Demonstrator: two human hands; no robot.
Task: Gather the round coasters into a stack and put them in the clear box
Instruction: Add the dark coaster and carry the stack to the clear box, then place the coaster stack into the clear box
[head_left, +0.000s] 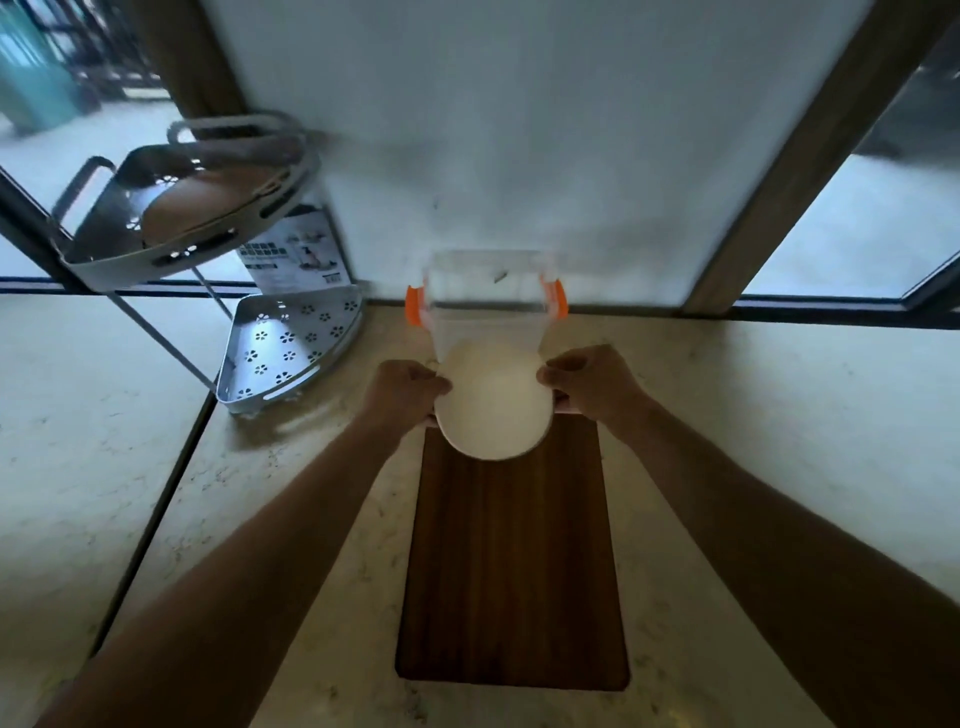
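A stack of round cream coasters is held between both hands above the far end of a dark wooden board. My left hand grips the stack's left edge and my right hand grips its right edge. Just beyond the stack stands the clear box with orange clips on both sides, against the wall. The far edge of the stack overlaps the box's lower front in view; whether they touch I cannot tell.
A white two-tier corner rack stands at the back left, with a brown round item on its upper tier. A white wall panel rises behind the box. Windows flank both sides. A dark seam crosses the pale countertop at the left.
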